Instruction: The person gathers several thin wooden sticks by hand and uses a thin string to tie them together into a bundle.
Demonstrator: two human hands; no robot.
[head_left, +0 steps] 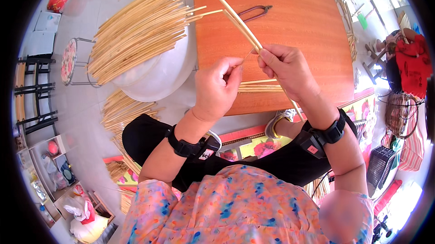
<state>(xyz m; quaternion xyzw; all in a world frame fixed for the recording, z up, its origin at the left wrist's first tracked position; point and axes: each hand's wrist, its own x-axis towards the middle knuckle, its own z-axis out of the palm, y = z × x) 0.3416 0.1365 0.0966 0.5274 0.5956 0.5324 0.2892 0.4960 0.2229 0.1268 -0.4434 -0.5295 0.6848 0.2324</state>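
Note:
My right hand (283,65) grips a few pale peeled rods (241,24), whose upper ends point up and left over the wooden table (306,23). From its fingers a thin strand (249,53) runs to my left hand (221,86), which pinches it between thumb and forefinger. Beyond the rods lies a pair of cutters with dark red looped handles (260,13), partly hidden behind them. Several more pale rods (260,88) rest near the table's front edge, behind my hands.
Left of the table, a large bundle of pale rods (136,36) lies across a white round basin (170,70). More rods (125,111) lie lower down, beside my knee. A round-seated metal stool (69,61) stands farther left. At the right are a person in red (413,64) and a wicker basket (401,115).

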